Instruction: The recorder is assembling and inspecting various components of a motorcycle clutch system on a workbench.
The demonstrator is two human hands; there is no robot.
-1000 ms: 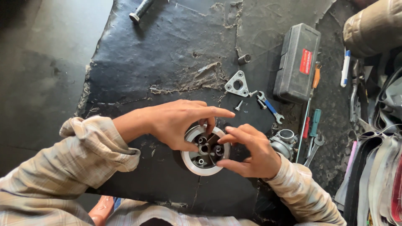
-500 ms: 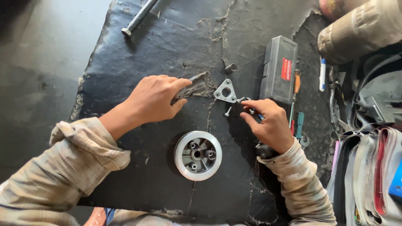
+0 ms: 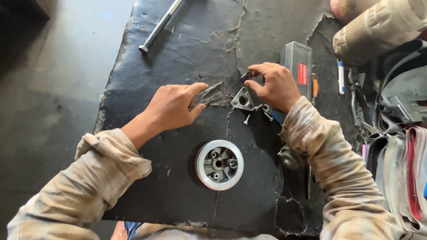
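- the right hand (image 3: 274, 86) hovered at the far right part of the black mat (image 3: 178, 186), thumb and forefinger pinched together on a small dark part (image 3: 246, 76).
- that small dark part sat just beyond the triangular metal plate (image 3: 242, 99), which lay flat on the mat right under the fingertips, on the near side of the pinch.
- the left hand (image 3: 174, 106) lay flat and spread, fingers apart, holding nothing, its fingertips touching the torn, lifted patch of the mat just left of the plate.
- so the plate sat between the two hands, the right one plainly nearer.
- two loose screws (image 3: 247, 119) lay just near of the plate, beside a blue-handled tool (image 3: 276, 116) partly hidden under the right wrist.
- the round grey hub (image 3: 219, 164) rested face up toward the near edge, well apart from both hands, between the forearms.
- a long steel rod (image 3: 159, 27) ran slanting toward the mat's far left corner, out of it all.
- a grey case (image 3: 299, 66) stood along the right edge, just behind the right hand.
- a dark round part (image 3: 289, 158) sat by the right sleeve; what it was, i couldn't tell.
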